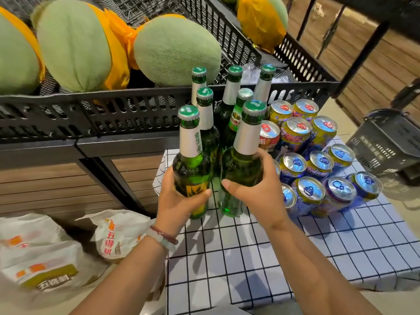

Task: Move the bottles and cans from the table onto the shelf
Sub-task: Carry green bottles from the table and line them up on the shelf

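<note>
Sacks point(45, 253) of white printed plastic lay at the far left, below the shelf point(91, 110) of green melons point(75, 46). Left hand point(179, 201) had its fingers wrapped round a green bottle point(191, 160), held upright. Just beside it, the right hand point(261, 189) gripped a second bottle point(244, 155). Five more bottles point(229, 105) stood behind on the checked table point(272, 258). Cans point(318, 164) stood packed together to the right, with a dark basket point(386, 144) beyond them.

Each hand, left hand point(179, 201) and right hand point(259, 194), grips a green bottle point(191, 169)
</note>
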